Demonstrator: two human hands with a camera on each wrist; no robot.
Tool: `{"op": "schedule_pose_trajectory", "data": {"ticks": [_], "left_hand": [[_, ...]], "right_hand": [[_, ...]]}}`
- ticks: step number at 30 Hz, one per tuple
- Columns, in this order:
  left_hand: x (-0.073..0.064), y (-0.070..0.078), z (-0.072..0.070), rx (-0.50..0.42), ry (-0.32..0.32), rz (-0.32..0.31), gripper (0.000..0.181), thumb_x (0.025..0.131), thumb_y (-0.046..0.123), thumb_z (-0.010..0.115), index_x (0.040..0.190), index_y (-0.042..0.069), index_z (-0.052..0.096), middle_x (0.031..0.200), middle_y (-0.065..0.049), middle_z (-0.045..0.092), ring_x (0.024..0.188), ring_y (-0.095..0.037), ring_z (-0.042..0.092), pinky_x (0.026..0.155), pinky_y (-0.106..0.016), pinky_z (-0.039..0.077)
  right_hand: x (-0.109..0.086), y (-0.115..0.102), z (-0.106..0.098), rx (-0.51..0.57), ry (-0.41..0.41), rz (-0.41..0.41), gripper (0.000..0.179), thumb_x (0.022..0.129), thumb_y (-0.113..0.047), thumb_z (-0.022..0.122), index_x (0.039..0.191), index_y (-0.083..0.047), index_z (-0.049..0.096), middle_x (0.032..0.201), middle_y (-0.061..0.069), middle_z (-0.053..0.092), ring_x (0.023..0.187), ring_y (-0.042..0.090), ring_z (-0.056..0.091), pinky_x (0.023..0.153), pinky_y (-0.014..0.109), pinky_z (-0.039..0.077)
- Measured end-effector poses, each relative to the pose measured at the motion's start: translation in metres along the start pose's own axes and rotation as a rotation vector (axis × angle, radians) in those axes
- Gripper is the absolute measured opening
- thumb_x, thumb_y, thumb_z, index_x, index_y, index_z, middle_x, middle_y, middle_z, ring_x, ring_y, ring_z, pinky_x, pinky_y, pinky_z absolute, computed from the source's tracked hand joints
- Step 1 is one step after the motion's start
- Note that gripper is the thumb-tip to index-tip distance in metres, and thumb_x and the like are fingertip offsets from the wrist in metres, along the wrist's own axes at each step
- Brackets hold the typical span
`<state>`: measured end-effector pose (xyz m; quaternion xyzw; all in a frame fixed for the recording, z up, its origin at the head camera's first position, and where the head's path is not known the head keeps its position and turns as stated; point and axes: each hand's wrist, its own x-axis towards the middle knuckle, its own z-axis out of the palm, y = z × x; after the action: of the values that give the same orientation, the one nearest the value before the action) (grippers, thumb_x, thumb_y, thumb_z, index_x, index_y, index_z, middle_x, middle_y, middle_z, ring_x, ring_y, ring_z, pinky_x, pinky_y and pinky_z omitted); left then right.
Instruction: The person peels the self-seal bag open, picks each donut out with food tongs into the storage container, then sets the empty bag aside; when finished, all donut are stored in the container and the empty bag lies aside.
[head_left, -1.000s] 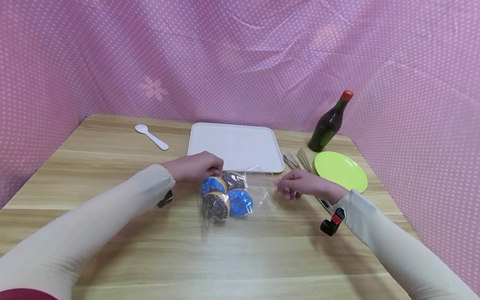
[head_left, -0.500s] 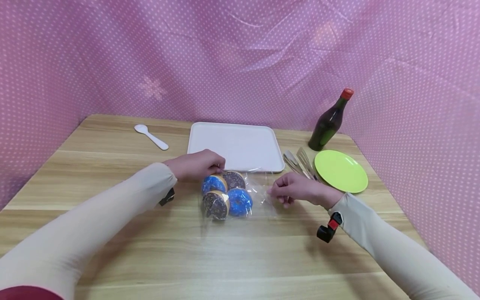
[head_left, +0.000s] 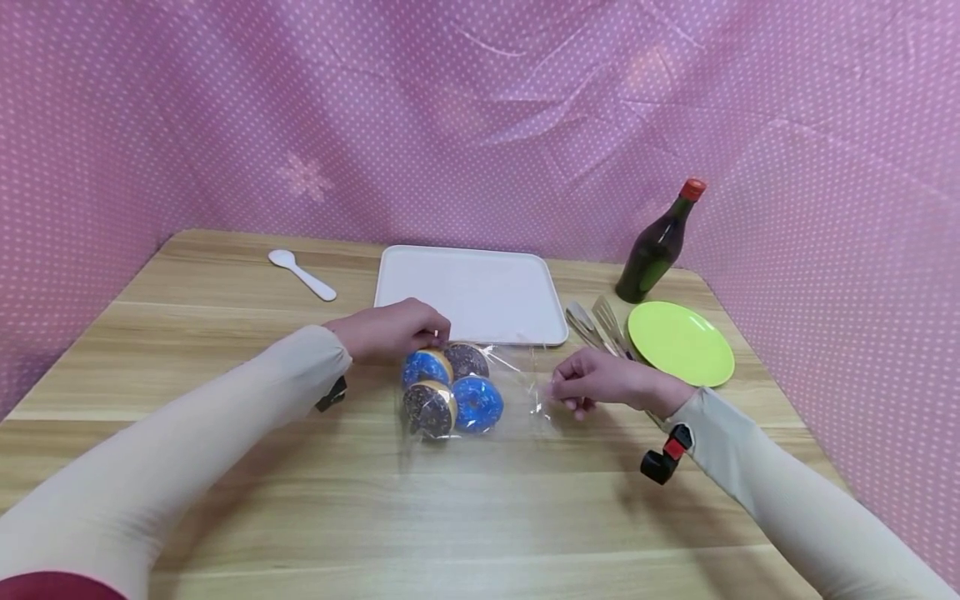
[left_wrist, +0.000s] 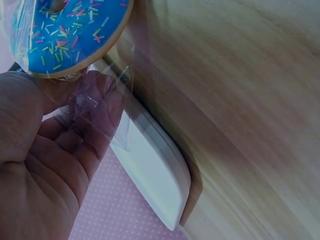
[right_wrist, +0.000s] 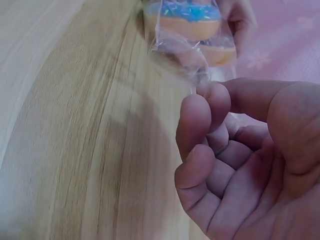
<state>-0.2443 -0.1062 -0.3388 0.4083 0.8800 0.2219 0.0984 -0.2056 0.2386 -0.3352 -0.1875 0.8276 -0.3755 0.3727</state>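
Observation:
A clear plastic bag holds several doughnuts in two rows, some with blue icing and some with dark brown icing. My left hand pinches the bag's film at its far left corner. In the left wrist view the crumpled film lies between thumb and fingers, just beside a blue doughnut with coloured sprinkles. The right hand pinches the bag's flat right end between thumb and forefinger, its other fingers curled. In the right wrist view the film stretches from those fingertips toward the doughnuts.
Behind the bag lies a white tray. A white spoon is at the far left. Beyond the right hand are metal utensils, including a slotted turner, a lime-green plate and a dark bottle with a red cap.
The right hand went a little left and then back right, with the bag's right end shifting along. The left hand has stayed nearly still at its corner.

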Motion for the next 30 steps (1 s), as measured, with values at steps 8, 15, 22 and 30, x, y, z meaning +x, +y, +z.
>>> {"op": "schedule_pose_trajectory", "data": {"ticks": [8, 15, 22, 30], "left_hand": [[-0.001, -0.001, -0.002, 0.012, 0.009, 0.032, 0.025, 0.098, -0.008, 0.055, 0.088, 0.011, 0.069, 0.086, -0.001, 0.067, 0.082, -0.015, 0.057, 0.082, -0.033, 0.051], [-0.004, -0.002, -0.002, 0.004, 0.011, 0.039, 0.026, 0.099, -0.007, 0.055, 0.088, 0.012, 0.07, 0.087, 0.0, 0.068, 0.083, -0.014, 0.057, 0.082, -0.033, 0.051], [-0.004, -0.004, 0.0, 0.013, 0.015, 0.027, 0.025, 0.099, -0.006, 0.055, 0.089, 0.011, 0.07, 0.089, 0.0, 0.069, 0.084, -0.014, 0.058, 0.083, -0.033, 0.052], [-0.004, -0.004, -0.001, 0.0, 0.017, 0.001, 0.023, 0.099, -0.005, 0.056, 0.088, 0.011, 0.068, 0.087, 0.0, 0.068, 0.083, -0.015, 0.056, 0.082, -0.033, 0.05]], "right_hand": [[-0.004, 0.007, -0.003, 0.003, -0.037, 0.012, 0.026, 0.106, -0.01, 0.055, 0.095, 0.013, 0.061, 0.072, -0.002, 0.061, 0.064, 0.009, 0.059, 0.065, 0.023, 0.052], [-0.006, 0.012, -0.006, -0.016, -0.062, 0.021, 0.025, 0.105, -0.012, 0.058, 0.096, 0.012, 0.062, 0.073, -0.002, 0.063, 0.064, 0.009, 0.06, 0.065, 0.022, 0.052], [-0.007, 0.018, -0.008, 0.007, -0.031, -0.008, 0.033, 0.109, -0.019, 0.053, 0.099, 0.01, 0.064, 0.074, -0.001, 0.063, 0.066, 0.009, 0.06, 0.066, 0.024, 0.054], [-0.011, 0.017, -0.001, 0.085, 0.019, -0.008, 0.037, 0.11, -0.03, 0.052, 0.098, -0.001, 0.071, 0.073, -0.002, 0.063, 0.066, 0.009, 0.06, 0.065, 0.025, 0.055]]}}
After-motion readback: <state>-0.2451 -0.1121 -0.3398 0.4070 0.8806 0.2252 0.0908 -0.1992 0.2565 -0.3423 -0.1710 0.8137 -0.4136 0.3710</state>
